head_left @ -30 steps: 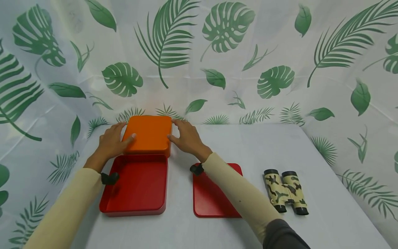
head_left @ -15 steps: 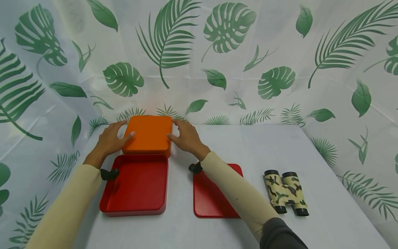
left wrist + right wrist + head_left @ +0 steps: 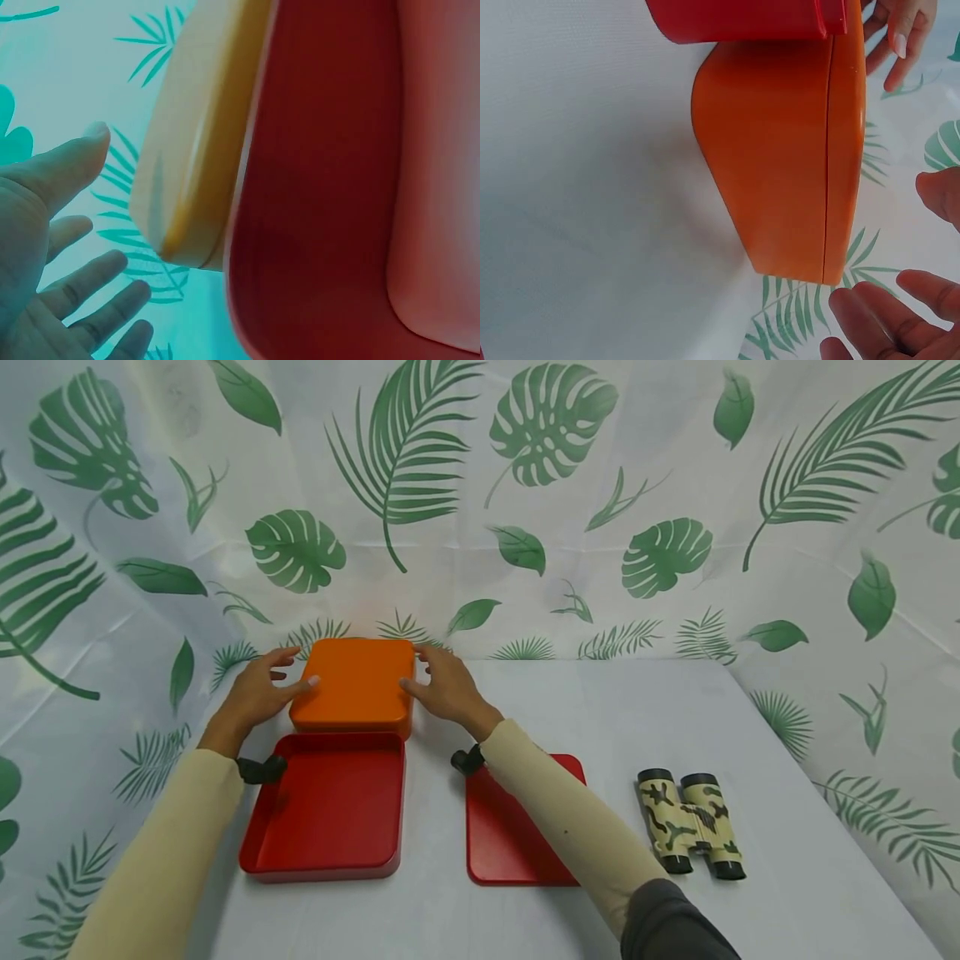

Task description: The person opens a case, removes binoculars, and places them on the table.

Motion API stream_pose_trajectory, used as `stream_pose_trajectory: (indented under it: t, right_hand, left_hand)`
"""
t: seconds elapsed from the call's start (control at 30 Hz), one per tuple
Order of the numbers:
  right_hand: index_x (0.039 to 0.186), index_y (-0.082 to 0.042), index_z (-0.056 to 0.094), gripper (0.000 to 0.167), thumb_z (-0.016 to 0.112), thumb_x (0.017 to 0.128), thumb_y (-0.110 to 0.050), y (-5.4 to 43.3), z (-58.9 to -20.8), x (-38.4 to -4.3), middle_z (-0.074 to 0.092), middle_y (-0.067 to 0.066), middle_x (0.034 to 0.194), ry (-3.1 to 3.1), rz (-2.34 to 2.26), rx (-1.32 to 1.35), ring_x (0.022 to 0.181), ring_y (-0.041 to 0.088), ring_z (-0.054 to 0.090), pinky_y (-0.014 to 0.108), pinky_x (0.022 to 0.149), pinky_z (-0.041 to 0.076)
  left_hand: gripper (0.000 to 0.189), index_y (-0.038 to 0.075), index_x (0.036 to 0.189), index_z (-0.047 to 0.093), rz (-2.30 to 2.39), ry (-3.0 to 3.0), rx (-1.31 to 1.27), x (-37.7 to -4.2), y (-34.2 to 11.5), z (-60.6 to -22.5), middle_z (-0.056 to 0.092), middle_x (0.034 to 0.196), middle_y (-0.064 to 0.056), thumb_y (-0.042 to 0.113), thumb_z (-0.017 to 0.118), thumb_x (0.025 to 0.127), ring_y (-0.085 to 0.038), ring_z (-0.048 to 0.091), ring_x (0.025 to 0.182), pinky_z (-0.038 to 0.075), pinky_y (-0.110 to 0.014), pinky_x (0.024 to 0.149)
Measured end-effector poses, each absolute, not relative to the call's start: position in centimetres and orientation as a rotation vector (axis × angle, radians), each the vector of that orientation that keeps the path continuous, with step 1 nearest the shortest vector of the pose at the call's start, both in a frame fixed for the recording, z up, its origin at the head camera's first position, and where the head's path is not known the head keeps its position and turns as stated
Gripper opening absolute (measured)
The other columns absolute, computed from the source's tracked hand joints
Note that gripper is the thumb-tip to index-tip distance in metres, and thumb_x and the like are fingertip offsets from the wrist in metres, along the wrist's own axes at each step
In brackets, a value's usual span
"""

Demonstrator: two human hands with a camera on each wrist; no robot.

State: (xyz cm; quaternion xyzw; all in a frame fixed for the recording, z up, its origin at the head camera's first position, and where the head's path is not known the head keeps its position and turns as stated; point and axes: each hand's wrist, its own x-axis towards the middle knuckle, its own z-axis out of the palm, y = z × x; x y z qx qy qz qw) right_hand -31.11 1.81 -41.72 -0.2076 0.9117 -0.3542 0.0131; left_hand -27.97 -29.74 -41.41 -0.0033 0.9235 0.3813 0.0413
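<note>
Left hand (image 3: 255, 695): my fingers (image 3: 90, 282) are spread, pinching nothing, and the left wrist view shows a gap between them and the orange box (image 3: 355, 685). Right hand (image 3: 448, 687): fingers (image 3: 900, 322) likewise spread, just beside the box's opposite side; contact at its far corner, cannot tell.

Orange box: between my two sets of fingers, resting flat on the white surface (image 3: 607, 718), with a seam running around its side. Open red box (image 3: 322, 872): nearer to me than my fingers, directly in front of the orange box, its rim next to that box's near edge. Flat red panel (image 3: 502, 835): nearer to me than my right fingers, partly covered by my right forearm (image 3: 577, 831). Camouflage binoculars (image 3: 697, 820): well to the right of my right fingers and nearer to me. Leaf-printed cloth (image 3: 450, 585): hangs beyond my fingertips, behind the orange box.
</note>
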Motion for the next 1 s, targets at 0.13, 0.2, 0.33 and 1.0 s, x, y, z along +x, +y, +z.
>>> stream_pose_trajectory:
  t: [0.13,0.2,0.33,1.0]
  right_hand:
    - [0.16,-0.01,0.044,0.069,0.071,0.102,-0.036,1.7,-41.8,-31.3,0.059,0.015,0.153,2.831,-1.122,-0.632,0.13,0.034,0.064,0.046,0.107,0.057]
    - [0.161,-0.01,0.042,0.071,0.071,0.102,-0.035,1.7,-41.9,-31.4,0.059,0.015,0.153,2.82,-1.136,-0.634,0.131,0.035,0.064,0.046,0.107,0.057]
    - [0.163,-0.01,0.039,0.075,0.073,0.101,-0.035,1.4,-42.0,-31.7,0.059,0.015,0.151,2.794,-1.166,-0.613,0.13,0.034,0.064,0.044,0.106,0.057]
    - [0.158,-0.011,0.041,0.087,0.088,0.088,-0.033,1.7,-42.2,-31.9,0.061,0.014,0.14,2.477,-1.478,-0.312,0.115,0.029,0.063,0.042,0.097,0.059]
  left_hand:
    - [0.089,0.014,0.17,0.024,1.277,2.778,-0.051,-28.1,-29.9,-41.4,0.034,0.169,-0.028,0.045,0.071,0.101,-0.052,0.038,0.148,0.04,-0.07,0.118]
    - [0.09,0.016,0.171,0.023,1.325,2.751,-0.069,-28.1,-30.1,-41.3,0.034,0.169,-0.028,0.045,0.072,0.101,-0.052,0.038,0.148,0.04,-0.07,0.118]
    - [0.092,0.016,0.171,0.024,1.401,2.706,-0.073,-28.2,-30.4,-41.1,0.034,0.168,-0.028,0.045,0.074,0.099,-0.052,0.038,0.148,0.041,-0.068,0.117]
    - [0.099,0.017,0.172,0.015,1.534,2.468,-0.051,-28.6,-31.3,-42.0,0.03,0.169,-0.029,0.029,0.079,0.098,-0.05,0.038,0.149,0.037,-0.065,0.123]
